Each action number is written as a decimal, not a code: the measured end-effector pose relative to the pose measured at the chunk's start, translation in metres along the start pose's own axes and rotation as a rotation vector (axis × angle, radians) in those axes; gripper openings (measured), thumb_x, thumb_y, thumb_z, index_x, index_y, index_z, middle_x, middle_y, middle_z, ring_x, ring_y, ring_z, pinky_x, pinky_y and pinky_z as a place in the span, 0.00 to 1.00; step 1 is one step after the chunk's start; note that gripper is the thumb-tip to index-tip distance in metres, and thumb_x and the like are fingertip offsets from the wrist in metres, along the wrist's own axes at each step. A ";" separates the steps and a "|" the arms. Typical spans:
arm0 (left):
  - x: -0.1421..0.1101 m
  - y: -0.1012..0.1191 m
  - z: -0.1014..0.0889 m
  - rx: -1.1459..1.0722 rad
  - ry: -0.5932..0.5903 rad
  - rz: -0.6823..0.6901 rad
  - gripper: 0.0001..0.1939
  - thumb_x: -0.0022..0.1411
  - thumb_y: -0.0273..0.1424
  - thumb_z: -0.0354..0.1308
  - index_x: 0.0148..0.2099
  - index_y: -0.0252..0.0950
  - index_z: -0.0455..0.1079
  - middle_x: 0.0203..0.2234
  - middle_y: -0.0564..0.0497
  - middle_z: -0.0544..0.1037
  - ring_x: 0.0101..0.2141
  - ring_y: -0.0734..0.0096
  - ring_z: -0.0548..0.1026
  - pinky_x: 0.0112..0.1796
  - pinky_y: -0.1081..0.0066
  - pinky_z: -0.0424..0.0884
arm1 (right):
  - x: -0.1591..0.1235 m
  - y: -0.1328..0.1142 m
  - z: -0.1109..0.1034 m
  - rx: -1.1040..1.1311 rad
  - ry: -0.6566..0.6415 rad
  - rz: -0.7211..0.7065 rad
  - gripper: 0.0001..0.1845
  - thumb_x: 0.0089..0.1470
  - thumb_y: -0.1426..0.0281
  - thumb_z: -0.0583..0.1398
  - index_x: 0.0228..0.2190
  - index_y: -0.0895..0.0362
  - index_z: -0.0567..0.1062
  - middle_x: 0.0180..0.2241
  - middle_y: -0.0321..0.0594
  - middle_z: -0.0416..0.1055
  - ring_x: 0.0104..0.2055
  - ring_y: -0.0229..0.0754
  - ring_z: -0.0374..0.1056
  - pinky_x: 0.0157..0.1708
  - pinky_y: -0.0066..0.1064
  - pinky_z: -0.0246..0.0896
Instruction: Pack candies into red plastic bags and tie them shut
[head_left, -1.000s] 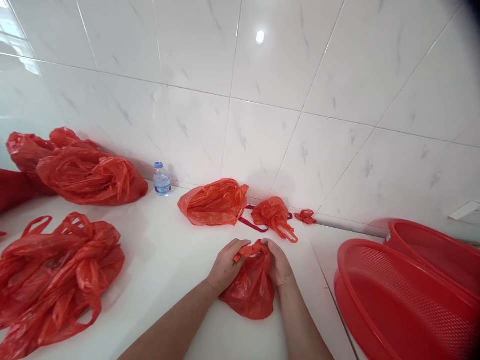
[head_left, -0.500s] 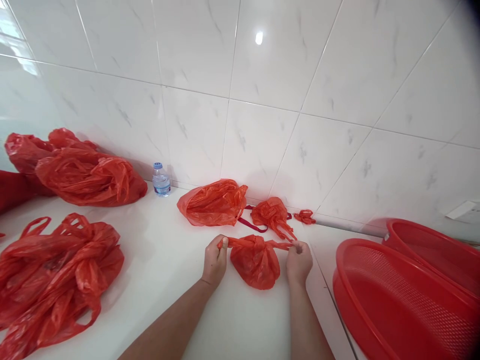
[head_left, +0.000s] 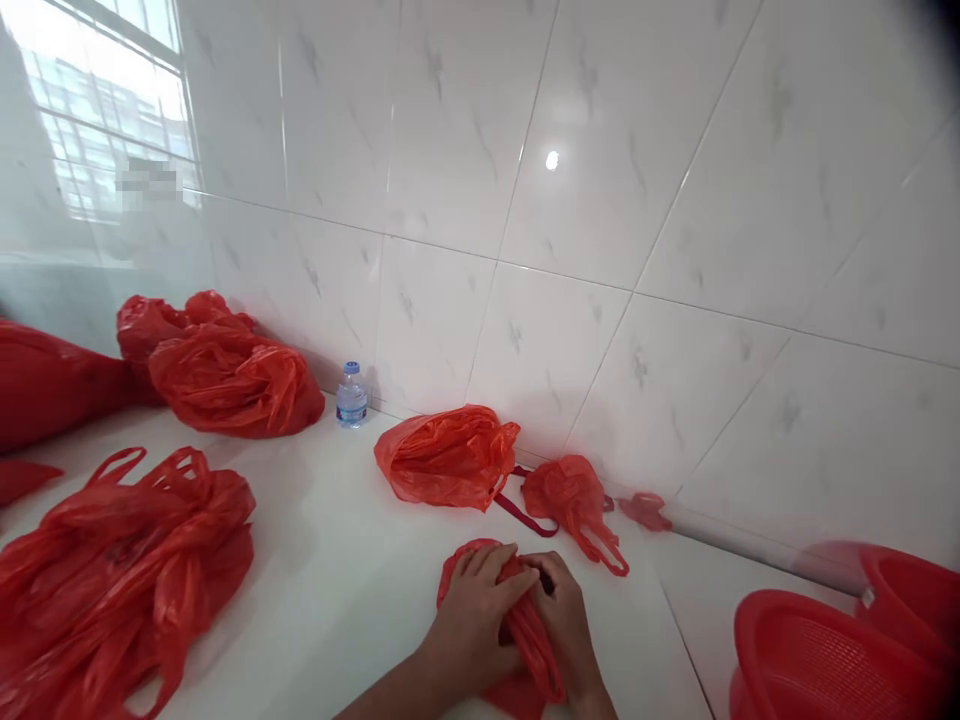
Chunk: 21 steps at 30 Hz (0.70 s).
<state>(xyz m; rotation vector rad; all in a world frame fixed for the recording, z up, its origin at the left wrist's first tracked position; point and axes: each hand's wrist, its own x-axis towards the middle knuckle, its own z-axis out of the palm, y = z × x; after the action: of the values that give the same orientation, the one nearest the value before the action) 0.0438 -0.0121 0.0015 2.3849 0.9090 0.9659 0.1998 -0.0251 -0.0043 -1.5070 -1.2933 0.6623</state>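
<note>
A small red plastic bag (head_left: 525,650) lies bunched on the white counter (head_left: 352,590) at the bottom centre. My left hand (head_left: 472,615) is closed over its top from the left. My right hand (head_left: 564,622) grips the same bag from the right, fingers curled around the twisted handles. The two hands touch each other over the bag, and most of the bag is hidden under them.
Just behind lie a fuller red bag (head_left: 448,457), a small knotted bag (head_left: 574,495) and a tiny red scrap (head_left: 645,510) along the tiled wall. A water bottle (head_left: 351,396) stands farther left. Big heaps of red bags (head_left: 120,570) (head_left: 232,372) fill the left. Red baskets (head_left: 825,655) sit at the right.
My hands, which were apart pulling the bag's handles sideways, have come together over the bag. The camera has swung up and to the left, showing a window.
</note>
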 end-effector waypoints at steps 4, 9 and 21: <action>0.002 0.006 -0.005 0.035 -0.013 -0.130 0.25 0.50 0.23 0.54 0.51 0.45 0.68 0.43 0.50 0.74 0.45 0.61 0.69 0.50 0.60 0.61 | 0.009 0.011 -0.014 -0.100 0.205 0.076 0.17 0.49 0.58 0.55 0.37 0.55 0.72 0.41 0.42 0.70 0.44 0.47 0.65 0.45 0.35 0.58; -0.004 0.002 -0.033 -0.006 0.103 -0.260 0.16 0.50 0.20 0.48 0.37 0.39 0.72 0.32 0.51 0.76 0.35 0.67 0.72 0.39 0.69 0.66 | 0.018 0.030 -0.026 -0.184 0.174 0.187 0.20 0.47 0.55 0.55 0.37 0.55 0.73 0.42 0.41 0.70 0.44 0.49 0.66 0.44 0.36 0.58; -0.063 -0.035 -0.236 0.675 1.053 -0.452 0.17 0.54 0.27 0.54 0.48 0.36 0.69 0.42 0.49 0.74 0.44 0.65 0.71 0.49 0.62 0.65 | 0.017 0.021 -0.025 -0.262 0.142 0.251 0.18 0.46 0.57 0.54 0.36 0.52 0.73 0.39 0.38 0.73 0.41 0.47 0.67 0.40 0.35 0.59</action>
<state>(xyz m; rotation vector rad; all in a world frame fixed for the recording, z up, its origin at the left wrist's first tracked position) -0.1765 -0.0016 0.1117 1.7979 2.3194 1.9622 0.2345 -0.0154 -0.0114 -1.9172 -1.1245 0.5468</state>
